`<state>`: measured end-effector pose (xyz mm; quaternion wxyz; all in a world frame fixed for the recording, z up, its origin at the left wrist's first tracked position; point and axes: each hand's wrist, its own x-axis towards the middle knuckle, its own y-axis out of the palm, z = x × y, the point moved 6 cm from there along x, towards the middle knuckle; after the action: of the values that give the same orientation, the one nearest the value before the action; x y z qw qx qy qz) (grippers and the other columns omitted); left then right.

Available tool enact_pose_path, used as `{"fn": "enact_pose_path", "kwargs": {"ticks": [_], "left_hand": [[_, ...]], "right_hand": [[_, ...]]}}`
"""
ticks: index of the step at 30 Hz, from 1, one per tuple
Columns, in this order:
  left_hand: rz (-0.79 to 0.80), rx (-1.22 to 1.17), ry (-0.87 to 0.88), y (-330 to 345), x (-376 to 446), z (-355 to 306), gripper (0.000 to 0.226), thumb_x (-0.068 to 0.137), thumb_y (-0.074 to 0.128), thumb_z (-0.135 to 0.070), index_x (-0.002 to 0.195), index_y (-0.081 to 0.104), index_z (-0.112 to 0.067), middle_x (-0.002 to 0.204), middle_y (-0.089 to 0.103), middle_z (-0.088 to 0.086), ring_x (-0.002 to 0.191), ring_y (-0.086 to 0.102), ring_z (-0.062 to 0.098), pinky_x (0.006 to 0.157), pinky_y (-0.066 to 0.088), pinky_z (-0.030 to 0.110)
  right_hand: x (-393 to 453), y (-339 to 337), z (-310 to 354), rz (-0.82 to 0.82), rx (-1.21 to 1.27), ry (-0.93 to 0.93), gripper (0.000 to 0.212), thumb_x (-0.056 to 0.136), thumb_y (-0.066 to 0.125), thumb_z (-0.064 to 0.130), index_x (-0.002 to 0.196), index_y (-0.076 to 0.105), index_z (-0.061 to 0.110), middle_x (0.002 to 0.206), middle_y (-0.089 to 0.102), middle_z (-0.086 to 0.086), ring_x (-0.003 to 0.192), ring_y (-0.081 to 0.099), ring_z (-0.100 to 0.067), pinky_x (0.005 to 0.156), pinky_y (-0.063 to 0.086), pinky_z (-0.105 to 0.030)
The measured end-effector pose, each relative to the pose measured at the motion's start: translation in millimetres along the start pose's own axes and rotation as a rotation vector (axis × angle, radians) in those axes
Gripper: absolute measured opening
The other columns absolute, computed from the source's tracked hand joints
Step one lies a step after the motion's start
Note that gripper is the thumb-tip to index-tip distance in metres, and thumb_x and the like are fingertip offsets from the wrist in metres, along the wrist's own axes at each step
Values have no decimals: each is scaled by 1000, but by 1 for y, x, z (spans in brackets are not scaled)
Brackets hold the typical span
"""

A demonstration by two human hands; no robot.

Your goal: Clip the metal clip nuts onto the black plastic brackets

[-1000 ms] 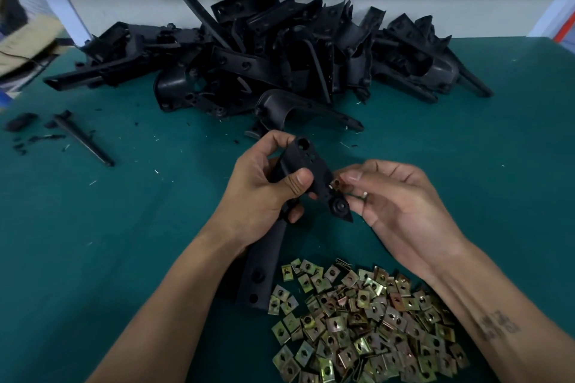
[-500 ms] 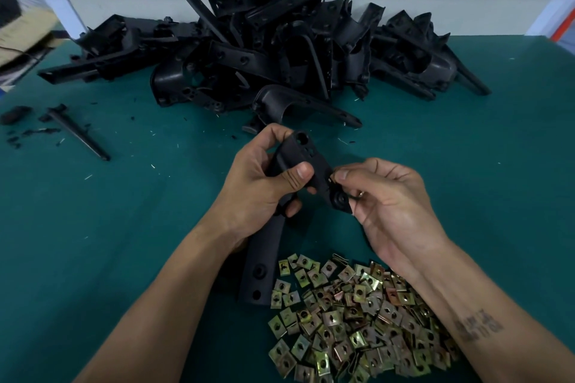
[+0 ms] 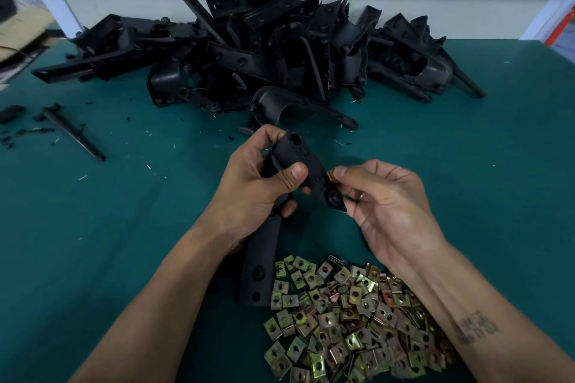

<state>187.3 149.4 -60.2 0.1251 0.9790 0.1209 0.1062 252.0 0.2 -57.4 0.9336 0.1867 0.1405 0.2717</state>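
Bracket held, clip nut at its edge

Head view: black plastic bracket (image 3: 298, 165) gripped in left hand (image 3: 258, 190) above green desk (image 3: 124, 227). Clip nut (image 3: 331, 176) pinched in right hand (image 3: 392, 205) against bracket's edge. Loose clip nuts (image 3: 351, 320) heaped below; spare brackets (image 3: 264, 50) piled behind.

No text can be read. The right forearm (image 3: 476, 328) bears a dark tattoo of letters, too blurred to make out; the brackets and clip nuts show no markings.
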Motion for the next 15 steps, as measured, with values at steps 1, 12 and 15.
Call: {"fn": "enact_pose_path", "kwargs": {"ticks": [1, 12, 15], "left_hand": [[0, 4, -3, 0, 0, 0, 27, 87, 68, -11, 98, 44, -12, 78, 65, 12, 64, 61, 18, 42, 44, 25], [-10, 45, 17, 1, -1, -1, 22, 89, 67, -12, 97, 46, -12, 78, 66, 7, 65, 61, 16, 43, 44, 25], [-4, 53, 26, 0, -1, -1, 21, 90, 67, -13, 97, 47, -13, 78, 66, 6, 65, 60, 16, 44, 45, 25]], "right_hand": [[0, 0, 0, -2, -11, 2, 22, 72, 76, 2, 65, 55, 6, 65, 68, -7, 66, 70, -19, 69, 63, -36], [0, -3, -7, -46, -25, -25, 15, 78, 75, -5, 71, 62, 1, 89, 71, -26, 96, 71, -47, 77, 62, -37], [-1, -1, -5, -20, -13, -49, 13, 75, 76, -2, 69, 66, 2, 85, 72, -21, 87, 73, -36, 74, 61, -32]]}}
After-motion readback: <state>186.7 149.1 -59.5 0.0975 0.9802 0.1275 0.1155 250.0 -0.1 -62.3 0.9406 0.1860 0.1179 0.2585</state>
